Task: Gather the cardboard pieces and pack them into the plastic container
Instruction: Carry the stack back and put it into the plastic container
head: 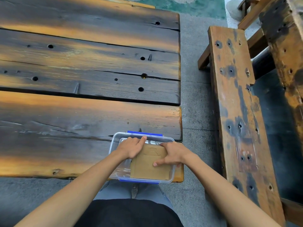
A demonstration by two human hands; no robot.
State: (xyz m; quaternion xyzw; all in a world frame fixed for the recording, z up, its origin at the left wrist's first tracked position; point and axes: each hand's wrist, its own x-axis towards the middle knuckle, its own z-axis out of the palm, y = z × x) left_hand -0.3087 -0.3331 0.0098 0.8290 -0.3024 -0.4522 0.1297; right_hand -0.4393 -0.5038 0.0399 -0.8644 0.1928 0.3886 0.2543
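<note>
A clear plastic container (114,161) with blue clips sits at the near right corner of the wooden table. Brown cardboard pieces (150,169) lie flat inside it, stacked. My left hand (132,147) rests on the far left part of the stack, fingers curled, forefinger reaching toward the container's far rim. My right hand (172,154) presses down on the right side of the cardboard, thumb stretched across its top. Both hands are inside the container's opening. How many pieces are stacked is hidden.
The dark, weathered plank table (90,71) stretches away to the left and far side. A wooden bench (237,104) stands to the right across a strip of grey pavement (195,112). The container slightly overhangs the table's near edge, above my legs.
</note>
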